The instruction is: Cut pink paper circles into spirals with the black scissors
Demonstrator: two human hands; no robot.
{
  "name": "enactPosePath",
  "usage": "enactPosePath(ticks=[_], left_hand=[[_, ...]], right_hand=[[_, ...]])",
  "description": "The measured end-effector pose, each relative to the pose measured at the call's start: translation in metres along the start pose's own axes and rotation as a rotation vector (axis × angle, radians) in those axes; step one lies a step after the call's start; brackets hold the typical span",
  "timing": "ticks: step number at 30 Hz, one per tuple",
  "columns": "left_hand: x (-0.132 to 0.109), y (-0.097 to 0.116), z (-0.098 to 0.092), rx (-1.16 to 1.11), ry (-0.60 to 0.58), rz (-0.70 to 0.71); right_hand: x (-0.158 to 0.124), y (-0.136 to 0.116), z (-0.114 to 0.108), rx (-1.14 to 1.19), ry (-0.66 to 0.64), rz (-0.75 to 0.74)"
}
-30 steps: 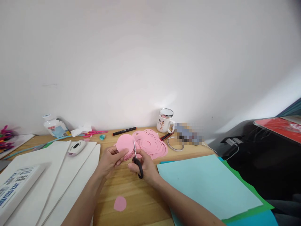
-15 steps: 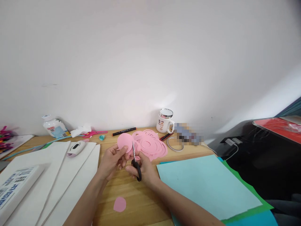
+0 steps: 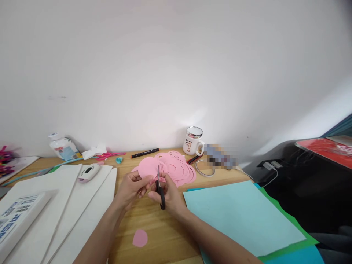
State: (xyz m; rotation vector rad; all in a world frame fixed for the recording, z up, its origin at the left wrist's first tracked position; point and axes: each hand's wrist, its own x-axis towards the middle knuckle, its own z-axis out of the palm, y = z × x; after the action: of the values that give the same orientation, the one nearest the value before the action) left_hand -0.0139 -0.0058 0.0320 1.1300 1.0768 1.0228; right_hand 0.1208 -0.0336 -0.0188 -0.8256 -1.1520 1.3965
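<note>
Pink disc: being held above the counter, overlapping in view the left side of the pile of pink cutouts.
Left hand: pinching the disc near its lower edge, thumb lying on top.
Right hand: keeping its grip around the black handles of the scissors; the blades are pointing away from the person and meeting the disc's right edge, though whether they are parting I cannot tell.
Just changed: compared with half a second ago, the disc is showing a fuller face and sitting slightly further right, the scissors are shifting right too, and the left thumb is resting lower on it.
Trimming: probably still progressing along the edge, the left hand seemingly feeding paper to the blades.
Pink scrap: lying untouched, nearer the person.
</note>
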Motion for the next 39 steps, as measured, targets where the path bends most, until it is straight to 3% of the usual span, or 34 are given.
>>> enactPosePath(ticks=[18, 39], left_hand=[[0.0, -0.0021, -0.003, 0.01, -0.036, 0.014], [0.0013, -0.0018, -0.0058, -0.07, -0.04, 0.029]], right_hand=[[-0.0006, -0.0057, 0.0041, 0.037, -0.002, -0.028], [-0.0002, -0.0027, 0.0014, -0.031, 0.015, 0.084]])
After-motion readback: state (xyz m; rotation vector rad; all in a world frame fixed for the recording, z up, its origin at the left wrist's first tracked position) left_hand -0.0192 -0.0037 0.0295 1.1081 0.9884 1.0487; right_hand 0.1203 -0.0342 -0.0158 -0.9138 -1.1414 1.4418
